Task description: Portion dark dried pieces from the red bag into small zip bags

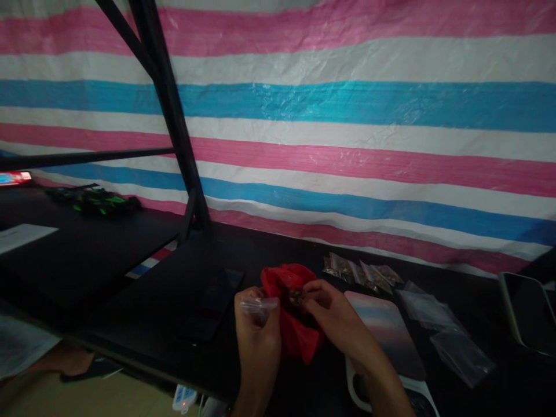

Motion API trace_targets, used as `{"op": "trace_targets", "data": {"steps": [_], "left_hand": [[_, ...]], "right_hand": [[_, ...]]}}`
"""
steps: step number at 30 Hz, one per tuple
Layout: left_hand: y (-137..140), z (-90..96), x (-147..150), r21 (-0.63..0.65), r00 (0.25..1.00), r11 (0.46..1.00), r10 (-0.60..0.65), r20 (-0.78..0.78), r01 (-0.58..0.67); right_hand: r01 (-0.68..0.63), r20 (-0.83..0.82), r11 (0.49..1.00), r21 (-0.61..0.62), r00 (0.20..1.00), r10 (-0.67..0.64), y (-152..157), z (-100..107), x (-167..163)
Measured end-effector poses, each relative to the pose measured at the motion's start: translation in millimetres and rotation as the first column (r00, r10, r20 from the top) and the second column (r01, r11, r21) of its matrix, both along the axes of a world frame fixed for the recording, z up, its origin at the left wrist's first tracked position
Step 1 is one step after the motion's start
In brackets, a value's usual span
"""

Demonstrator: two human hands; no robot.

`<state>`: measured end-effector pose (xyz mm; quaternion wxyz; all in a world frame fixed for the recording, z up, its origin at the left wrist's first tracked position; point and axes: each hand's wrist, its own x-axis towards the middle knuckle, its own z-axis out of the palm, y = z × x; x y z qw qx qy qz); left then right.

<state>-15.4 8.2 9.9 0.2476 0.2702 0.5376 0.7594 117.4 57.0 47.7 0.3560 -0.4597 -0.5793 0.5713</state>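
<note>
My left hand is closed on a small transparent zip bag, at the left side of a red cloth-like bag. The red bag lies crumpled on the black table with its mouth spread. Over that mouth, my right hand pinches a small cluster of brownish pieces, too dim to name. Under my right forearm is a flat white device with a shiny plate, resembling a small scale. Behind it lie several small zip bags filled with brownish bits.
Transparent flat zip bags lie at the right, near an upright phone-like device. A dark flat slab lies left of my hands. A black metal post stands behind. A black-and-green object sits on the left table.
</note>
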Motion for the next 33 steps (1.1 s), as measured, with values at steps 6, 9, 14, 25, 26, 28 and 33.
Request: {"op": "trace_targets", "data": {"steps": [6,9,14,25,26,28,33], "left_hand": [[-1.0,2.0,-3.9,-0.089,0.986,0.996,-0.024,-0.167,0.009],[-0.6,-4.7,-3.6,-0.079,0.985,0.996,-0.052,-0.163,0.040],[-5.8,-9.2,-5.6,-0.135,0.949,0.978,-0.192,-0.250,0.162],[-8.8,-2.7,-23.3,-0.176,0.775,0.983,-0.155,-0.612,0.057],[-8.6,-2.6,-23.2,-0.175,0.774,0.983,-0.157,-0.614,0.060],[-8.3,-1.8,-22.3,-0.190,0.786,0.980,-0.165,-0.596,0.061],[-5.4,-5.6,-18.2,-0.247,0.861,0.966,-0.183,-0.475,0.068]], "right_hand": [[0.059,-0.032,0.997,0.048,0.998,-0.057,0.4,3.0,-0.6],[0.067,-0.073,0.995,0.078,0.995,-0.062,-3.7,11.5,-2.8],[0.054,-0.088,0.992,0.118,0.995,-0.044,-14.2,20.1,-11.7],[-0.037,0.036,0.968,0.249,0.999,0.029,-24.7,26.2,-14.8],[-0.039,0.070,0.958,0.284,0.997,0.020,-26.2,28.1,-15.4],[-0.050,0.146,0.925,0.376,0.989,-0.006,-28.5,31.8,-16.7],[-0.144,0.345,0.813,0.564,0.936,-0.073,-30.2,36.7,-19.3]]}}
